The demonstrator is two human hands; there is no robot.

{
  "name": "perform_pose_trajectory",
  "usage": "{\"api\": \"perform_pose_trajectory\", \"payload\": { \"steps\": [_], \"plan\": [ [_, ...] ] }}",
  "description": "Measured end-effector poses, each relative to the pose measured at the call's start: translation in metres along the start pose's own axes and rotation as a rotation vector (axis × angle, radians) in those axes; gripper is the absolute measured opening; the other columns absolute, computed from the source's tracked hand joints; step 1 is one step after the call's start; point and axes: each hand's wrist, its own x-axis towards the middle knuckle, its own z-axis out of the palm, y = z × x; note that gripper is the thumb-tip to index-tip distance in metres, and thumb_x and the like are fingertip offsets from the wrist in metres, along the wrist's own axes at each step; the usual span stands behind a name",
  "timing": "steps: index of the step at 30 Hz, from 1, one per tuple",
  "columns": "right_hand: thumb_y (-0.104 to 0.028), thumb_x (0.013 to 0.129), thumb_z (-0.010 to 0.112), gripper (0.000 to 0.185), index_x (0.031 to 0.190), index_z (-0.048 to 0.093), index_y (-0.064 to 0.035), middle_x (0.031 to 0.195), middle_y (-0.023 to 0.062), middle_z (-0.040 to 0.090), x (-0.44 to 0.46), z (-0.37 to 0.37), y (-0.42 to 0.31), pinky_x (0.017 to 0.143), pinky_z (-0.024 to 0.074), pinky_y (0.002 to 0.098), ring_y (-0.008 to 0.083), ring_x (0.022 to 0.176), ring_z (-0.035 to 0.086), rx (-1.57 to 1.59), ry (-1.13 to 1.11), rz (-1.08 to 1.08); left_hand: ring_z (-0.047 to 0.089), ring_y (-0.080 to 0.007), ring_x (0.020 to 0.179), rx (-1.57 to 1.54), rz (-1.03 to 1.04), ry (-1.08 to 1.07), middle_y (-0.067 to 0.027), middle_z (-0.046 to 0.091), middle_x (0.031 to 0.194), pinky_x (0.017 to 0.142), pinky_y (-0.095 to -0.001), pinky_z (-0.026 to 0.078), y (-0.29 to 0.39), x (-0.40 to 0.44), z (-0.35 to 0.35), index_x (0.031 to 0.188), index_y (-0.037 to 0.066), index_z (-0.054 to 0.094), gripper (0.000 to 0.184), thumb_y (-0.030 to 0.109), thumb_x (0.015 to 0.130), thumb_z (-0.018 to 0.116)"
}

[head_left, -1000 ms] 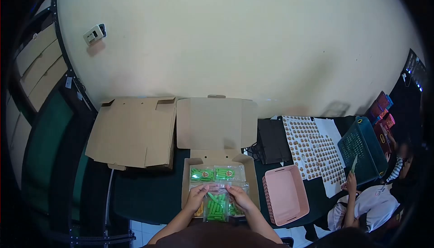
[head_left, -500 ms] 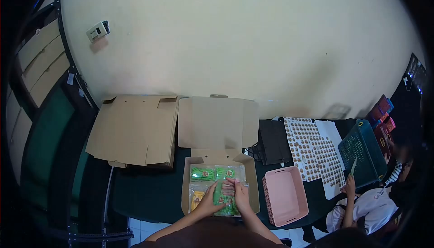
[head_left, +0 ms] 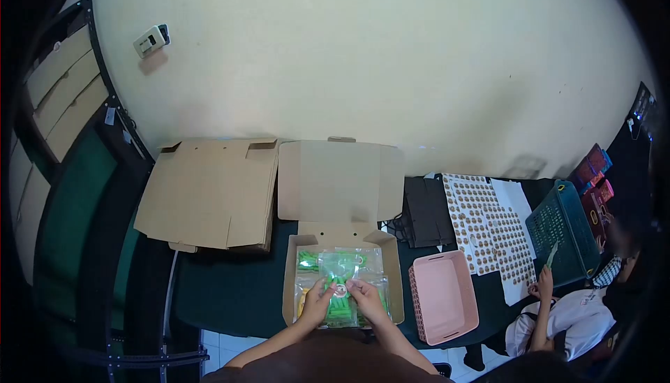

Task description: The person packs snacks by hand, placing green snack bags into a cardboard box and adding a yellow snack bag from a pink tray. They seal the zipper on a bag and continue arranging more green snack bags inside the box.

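Note:
Between my hands is a clear plastic packet with green sticks and a round label, held upright over the open cardboard box. My left hand grips its left side. The fingers of my right hand pinch its right side near the label. Behind it in the box lie more clear packets with green contents. A yellow packet shows only partly beside my left hand. The lower packets are mostly covered by my hands and the held packet.
Flattened cardboard boxes are stacked at left. To the right are a pink basket, a black flat item, sheets of round stickers and a green crate. A seated co-worker holds a small packet.
The packet has turned so its label and green contents face me, and both hands now hold its sides. The view has tipped down slightly.

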Motion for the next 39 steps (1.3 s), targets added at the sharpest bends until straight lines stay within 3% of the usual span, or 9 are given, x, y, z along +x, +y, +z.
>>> {"api": "perform_pose_trajectory", "payload": {
  "steps": [2, 7, 10, 12, 17, 24, 26, 31, 39],
  "plan": [
    [-0.018, 0.089, 0.053, 0.024, 0.103, 0.057, 0.0012, 0.086, -0.0008, 0.059, 0.004, -0.006, 0.006, 0.067, 0.0408, 0.0196, 0.0045, 0.073, 0.051, -0.032, -0.004, 0.004, 0.052, -0.0131, 0.089, -0.239, -0.122, -0.058, -0.0078, 0.058, 0.096, 0.079, -0.0262, 0.041, -0.012, 0.004, -0.002, 0.114, -0.001, 0.048, 0.036, 0.026, 0.09, 0.051],
    [-0.019, 0.09, 0.051, 0.024, 0.1, 0.058, 0.0007, 0.085, -0.001, 0.059, 0.01, -0.014, 0.022, 0.067, 0.0399, 0.0188, 0.0048, 0.076, 0.052, 0.008, 0.128, -0.064, 0.051, -0.0133, 0.096, -0.083, -0.039, -0.154, -0.0083, 0.05, 0.115, 0.086, -0.0286, 0.04, -0.003, 0.01, -0.011, 0.121, 0.003, 0.044, 0.039, 0.031, 0.097, 0.03],
    [-0.02, 0.089, 0.052, 0.025, 0.101, 0.058, 0.0009, 0.092, 0.0041, 0.06, 0.007, -0.024, 0.011, 0.074, 0.0409, 0.0235, 0.0097, 0.083, 0.053, -0.007, 0.322, 0.024, 0.052, -0.0161, 0.098, -0.287, -0.254, -0.12, -0.0089, 0.05, 0.117, 0.087, -0.0306, 0.04, 0.01, 0.014, -0.027, 0.123, 0.006, 0.043, 0.041, 0.034, 0.096, 0.029],
    [-0.018, 0.091, 0.048, 0.021, 0.101, 0.056, -0.0006, 0.087, 0.0026, 0.059, 0.016, -0.042, 0.021, 0.064, 0.0442, 0.0228, 0.0101, 0.072, 0.055, 0.279, 0.349, -0.045, 0.053, -0.0158, 0.101, -0.215, -0.244, -0.108, -0.0098, 0.049, 0.121, 0.081, -0.0281, 0.044, 0.014, 0.014, -0.043, 0.126, 0.009, 0.041, 0.039, 0.031, 0.096, 0.032],
    [-0.016, 0.091, 0.047, 0.02, 0.1, 0.056, -0.0014, 0.084, 0.0022, 0.058, 0.027, -0.049, 0.062, 0.054, 0.0423, 0.0213, 0.0091, 0.064, 0.051, 0.224, 0.359, -0.044, 0.053, -0.0174, 0.098, 0.054, -0.169, -0.025, -0.0119, 0.051, 0.116, 0.082, -0.0283, 0.044, -0.013, 0.008, -0.062, 0.122, 0.004, 0.043, 0.032, 0.013, 0.091, 0.04],
    [-0.013, 0.086, 0.051, 0.018, 0.1, 0.057, -0.0023, 0.081, 0.0007, 0.054, 0.03, -0.019, 0.081, 0.053, 0.0442, 0.0216, 0.0098, 0.063, 0.049, 0.143, 0.094, 0.404, 0.047, -0.0278, 0.111, 0.211, -0.513, -0.228, -0.0219, 0.046, 0.12, 0.092, -0.0337, 0.038, -0.08, -0.005, -0.057, 0.134, 0.001, 0.025, 0.053, 0.023, 0.09, 0.043],
    [-0.011, 0.087, 0.05, 0.018, 0.102, 0.056, -0.0016, 0.082, 0.0007, 0.054, 0.035, -0.011, 0.095, 0.057, 0.0475, 0.0227, 0.0098, 0.065, 0.05, 0.074, 0.062, 0.405, 0.039, -0.0297, 0.119, 0.159, -0.362, -0.096, -0.0229, 0.038, 0.129, 0.099, -0.0339, 0.031, -0.092, 0.0, -0.058, 0.134, -0.001, 0.022, 0.054, 0.026, 0.091, 0.04],
    [-0.008, 0.086, 0.051, 0.023, 0.108, 0.052, 0.0008, 0.093, 0.0065, 0.058, 0.045, -0.002, 0.112, 0.066, 0.0508, 0.0249, 0.0146, 0.074, 0.058, -0.028, -0.058, 0.433, 0.033, -0.0281, 0.123, 0.044, -0.515, -0.056, -0.0219, 0.033, 0.133, 0.102, -0.0341, 0.027, -0.045, -0.003, -0.063, 0.132, -0.003, 0.024, 0.052, 0.026, 0.092, 0.037],
    [-0.004, 0.077, 0.059, 0.045, 0.119, 0.043, 0.0012, 0.085, 0.0124, 0.061, 0.037, 0.007, 0.101, 0.066, 0.0502, 0.027, 0.0187, 0.075, 0.061, -0.39, -0.095, 0.254, 0.035, -0.0394, 0.119, 0.616, 0.134, 0.074, -0.0255, 0.032, 0.13, 0.1, -0.0395, 0.03, -0.015, -0.014, -0.052, 0.132, 0.002, 0.027, 0.061, 0.011, 0.08, 0.057]
  ]
}}
